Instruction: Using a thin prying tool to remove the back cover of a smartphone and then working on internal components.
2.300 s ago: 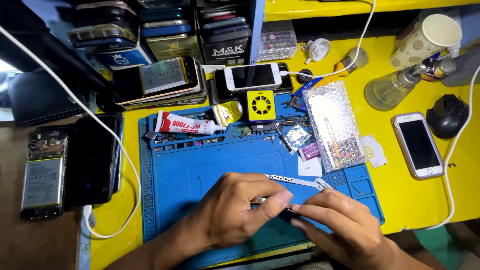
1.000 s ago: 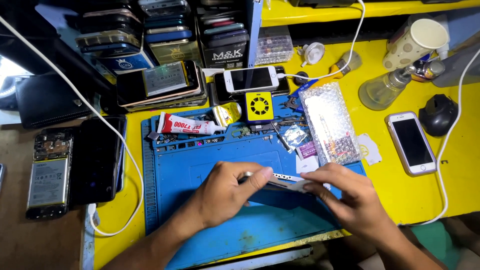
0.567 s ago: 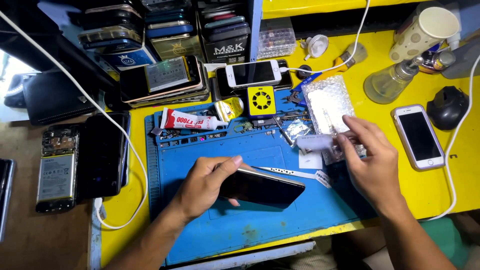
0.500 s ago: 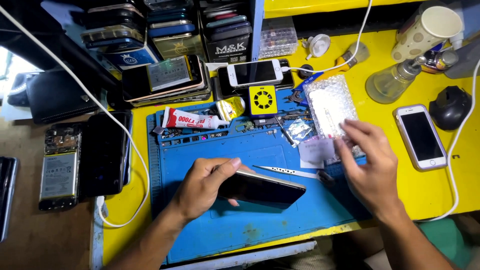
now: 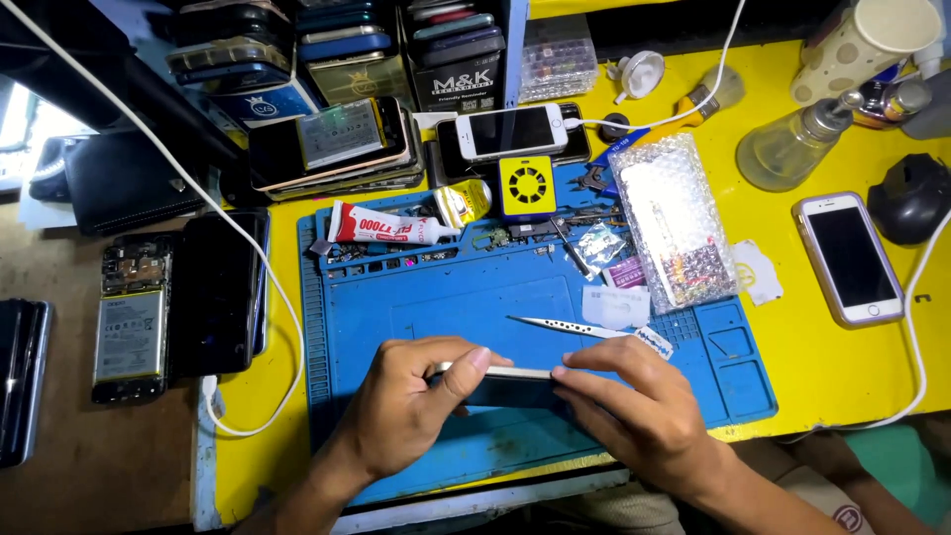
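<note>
Your left hand (image 5: 411, 406) and right hand (image 5: 634, 411) both pinch the dark phone (image 5: 510, 388) edge-on — tweezers (image 5: 565, 327) lie just beyond your right fingertips.

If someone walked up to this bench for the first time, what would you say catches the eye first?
Most striking is the blue work mat on the bright yellow table, with the left hand and right hand holding a dark phone edge-up between them near its front edge. Just beyond lie silver tweezers, and stacked phones crowd the back left.
</note>
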